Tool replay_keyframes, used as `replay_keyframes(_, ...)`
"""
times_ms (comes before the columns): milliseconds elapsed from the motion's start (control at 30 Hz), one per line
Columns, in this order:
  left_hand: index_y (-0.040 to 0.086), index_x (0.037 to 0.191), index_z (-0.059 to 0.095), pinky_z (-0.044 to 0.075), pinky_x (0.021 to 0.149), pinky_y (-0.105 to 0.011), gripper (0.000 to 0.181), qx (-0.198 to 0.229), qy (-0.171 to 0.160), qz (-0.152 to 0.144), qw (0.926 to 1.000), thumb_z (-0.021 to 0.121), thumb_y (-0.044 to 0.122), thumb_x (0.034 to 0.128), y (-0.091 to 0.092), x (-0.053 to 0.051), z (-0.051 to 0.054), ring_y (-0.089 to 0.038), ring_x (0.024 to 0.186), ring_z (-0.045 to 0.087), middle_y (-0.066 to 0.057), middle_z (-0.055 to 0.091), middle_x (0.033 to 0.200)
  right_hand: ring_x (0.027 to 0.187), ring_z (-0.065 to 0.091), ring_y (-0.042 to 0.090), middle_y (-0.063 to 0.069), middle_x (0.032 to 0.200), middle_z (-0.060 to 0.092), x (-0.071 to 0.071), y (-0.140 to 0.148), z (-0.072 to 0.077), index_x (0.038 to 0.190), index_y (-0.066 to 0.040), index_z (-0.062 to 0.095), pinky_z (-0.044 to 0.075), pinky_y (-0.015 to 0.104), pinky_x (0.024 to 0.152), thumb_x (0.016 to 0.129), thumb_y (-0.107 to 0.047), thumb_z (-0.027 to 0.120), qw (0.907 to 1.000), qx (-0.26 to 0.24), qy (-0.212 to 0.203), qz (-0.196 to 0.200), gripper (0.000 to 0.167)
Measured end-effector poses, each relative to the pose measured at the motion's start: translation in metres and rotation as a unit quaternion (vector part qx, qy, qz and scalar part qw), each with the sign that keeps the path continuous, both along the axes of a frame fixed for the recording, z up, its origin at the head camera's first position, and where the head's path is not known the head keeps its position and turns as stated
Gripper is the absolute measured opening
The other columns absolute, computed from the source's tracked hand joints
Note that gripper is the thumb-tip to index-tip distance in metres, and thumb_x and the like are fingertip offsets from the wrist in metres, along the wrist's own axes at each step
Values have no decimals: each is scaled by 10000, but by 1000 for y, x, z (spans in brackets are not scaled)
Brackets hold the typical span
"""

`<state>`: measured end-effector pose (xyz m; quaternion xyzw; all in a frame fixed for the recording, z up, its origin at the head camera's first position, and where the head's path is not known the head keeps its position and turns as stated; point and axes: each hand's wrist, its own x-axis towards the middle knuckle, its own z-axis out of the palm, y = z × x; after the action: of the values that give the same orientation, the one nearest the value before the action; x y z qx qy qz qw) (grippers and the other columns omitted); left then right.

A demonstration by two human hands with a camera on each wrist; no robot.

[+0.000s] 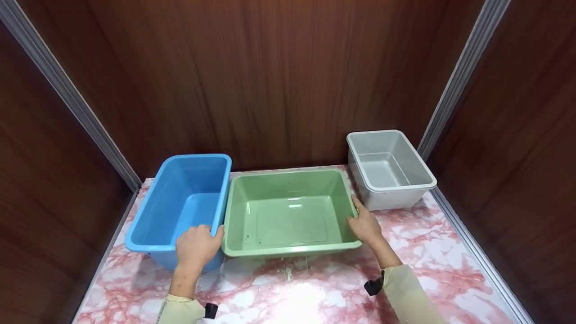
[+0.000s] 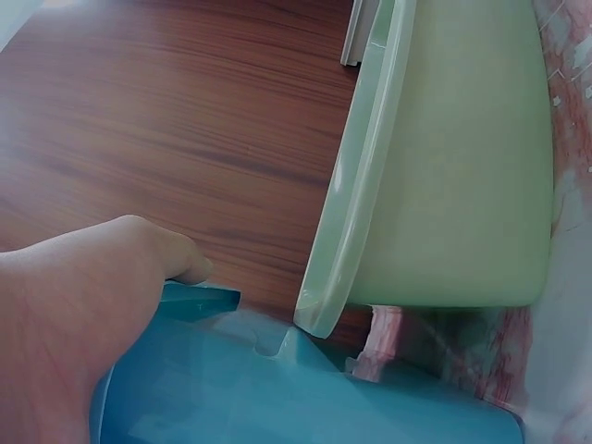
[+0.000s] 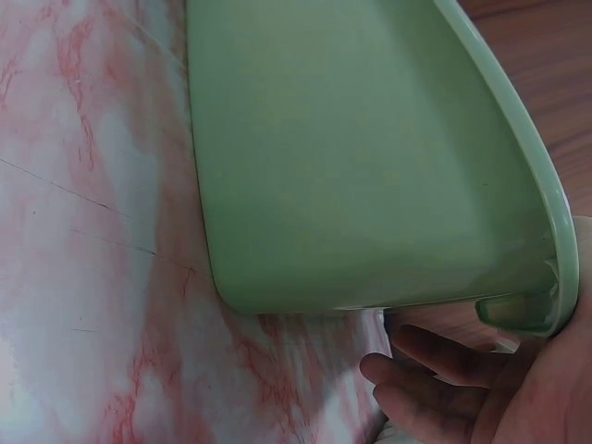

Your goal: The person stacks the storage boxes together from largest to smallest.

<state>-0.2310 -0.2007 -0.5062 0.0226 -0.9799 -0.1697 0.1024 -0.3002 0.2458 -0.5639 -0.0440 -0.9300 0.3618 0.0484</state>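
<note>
In the head view, a blue plastic basin (image 1: 200,209) stands at the left, its long side against a green plastic basin (image 1: 290,220) in the middle. My left hand (image 1: 196,247) grips the blue basin's rim at the near right corner; its fingers go over the rim and are partly hidden. My right hand (image 1: 365,225) holds the green basin's right rim, with the thumb over the edge and the fingers outside. In the right wrist view, those fingers (image 3: 435,384) extend loosely below the rim, apart from the basin's wall. Both basins are empty.
A grey bin (image 1: 382,168), apparently stacked on another, stands at the back right. The tabletop (image 1: 432,256) has a red and white marble pattern. Dark wood-grain panels (image 1: 288,90) with metal corner strips enclose the back and sides.
</note>
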Motion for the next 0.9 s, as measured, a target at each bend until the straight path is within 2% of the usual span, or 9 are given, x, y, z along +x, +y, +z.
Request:
replay_keyframes(200,137,564,464,350,407,-400,514,13,-57,-26,10000,530,489,932,0,2,2,-242,452,447,-43,436,507,932,601,376,282,1260,569,1,-1,0,1529,-185,328,465,528,728,837,-185,595,10000,17,-88,-28,742)
replay_keyframes(500,139,561,454,349,405,-393,518,3,-43,-16,10000,532,491,933,0,2,4,-246,460,453,-43,438,512,823,584,351,292,1222,585,-2,0,1,1539,-205,303,463,474,643,839,-192,578,9999,-8,-129,-20,752)
replay_keyframes(700,142,559,452,350,404,-393,518,14,4,-8,10000,535,492,932,1,1,3,-248,461,456,-40,439,514,852,585,358,295,1233,577,-4,1,2,1536,-175,308,464,500,684,844,-177,576,10000,-42,-83,18,742)
replay_keyframes(900,144,551,448,354,402,-396,525,-28,63,2,10000,539,495,930,2,3,2,-251,458,455,-38,436,508,896,591,370,285,1272,558,-2,0,1,1538,-189,303,463,514,703,859,-176,571,9998,-86,-159,17,730)
